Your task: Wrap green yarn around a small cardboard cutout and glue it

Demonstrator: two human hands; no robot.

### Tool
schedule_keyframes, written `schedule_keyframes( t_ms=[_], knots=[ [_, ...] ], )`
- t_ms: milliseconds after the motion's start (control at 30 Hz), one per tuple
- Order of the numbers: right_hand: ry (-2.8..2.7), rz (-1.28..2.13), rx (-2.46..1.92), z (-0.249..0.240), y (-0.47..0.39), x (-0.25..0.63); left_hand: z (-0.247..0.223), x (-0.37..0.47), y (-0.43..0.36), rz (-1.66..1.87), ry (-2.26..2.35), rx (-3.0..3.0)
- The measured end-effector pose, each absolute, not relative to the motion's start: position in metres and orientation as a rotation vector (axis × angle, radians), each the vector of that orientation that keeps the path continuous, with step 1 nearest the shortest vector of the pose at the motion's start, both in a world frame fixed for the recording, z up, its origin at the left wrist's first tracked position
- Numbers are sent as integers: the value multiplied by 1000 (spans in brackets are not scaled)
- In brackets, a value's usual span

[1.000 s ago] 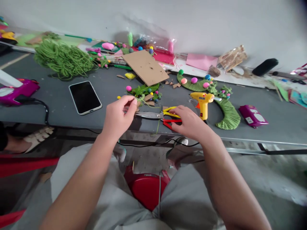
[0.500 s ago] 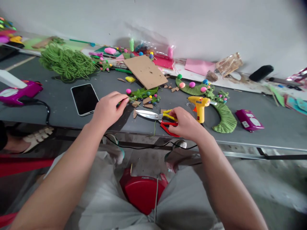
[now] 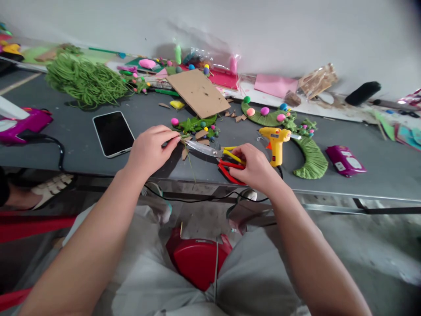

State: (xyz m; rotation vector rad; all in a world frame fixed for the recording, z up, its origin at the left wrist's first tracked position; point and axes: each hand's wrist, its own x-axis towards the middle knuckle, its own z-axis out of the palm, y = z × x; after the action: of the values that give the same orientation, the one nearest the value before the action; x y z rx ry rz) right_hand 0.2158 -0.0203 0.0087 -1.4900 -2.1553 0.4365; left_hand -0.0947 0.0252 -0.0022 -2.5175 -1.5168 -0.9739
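Centre of frame: the left hand (image 3: pixel 154 147) pinches a bit of green yarn (image 3: pixel 190 163) between thumb and fingertips; its loose end hangs toward the table's near edge. The right hand (image 3: pixel 251 164), right of centre, is curled round the red and yellow handles of the scissors (image 3: pixel 215 153). Blades point left, tips just beside the pinch, looking nearly closed. Cannot tell whether the strand is cut through; trimming looks to be the step in hand.

Done, by the look of it: the green arc (image 3: pixel 311 159), right of centre, is wound in yarn over the faces that show. Its upper stretch carries coloured balls (image 3: pixel 265 111) and small green pieces (image 3: pixel 289 120); they appear attached, though the fixing itself is not visible.

Left, as I judge it: the arc's lower right stretch is plain wrapping, no balls. A green cluster (image 3: pixel 192 125) with little balls lies mid-table, apart from the arc, among cardboard scraps (image 3: pixel 201 134). The yellow glue gun (image 3: pixel 276 145) stands inside the arc's curve, in neither hand. Plenty of yarn in the heap (image 3: pixel 87 81), upper left. Cardboard sheet (image 3: pixel 199 93), upper centre, unwrapped.
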Motion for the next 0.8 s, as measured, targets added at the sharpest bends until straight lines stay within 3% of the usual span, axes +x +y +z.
schedule_keyframes(
  t_ms=[800],
  knots=[
    [-2242, 485, -1491, 18, -15, 207, -2, -92, 21, -862, -1528, -2490]
  ],
)
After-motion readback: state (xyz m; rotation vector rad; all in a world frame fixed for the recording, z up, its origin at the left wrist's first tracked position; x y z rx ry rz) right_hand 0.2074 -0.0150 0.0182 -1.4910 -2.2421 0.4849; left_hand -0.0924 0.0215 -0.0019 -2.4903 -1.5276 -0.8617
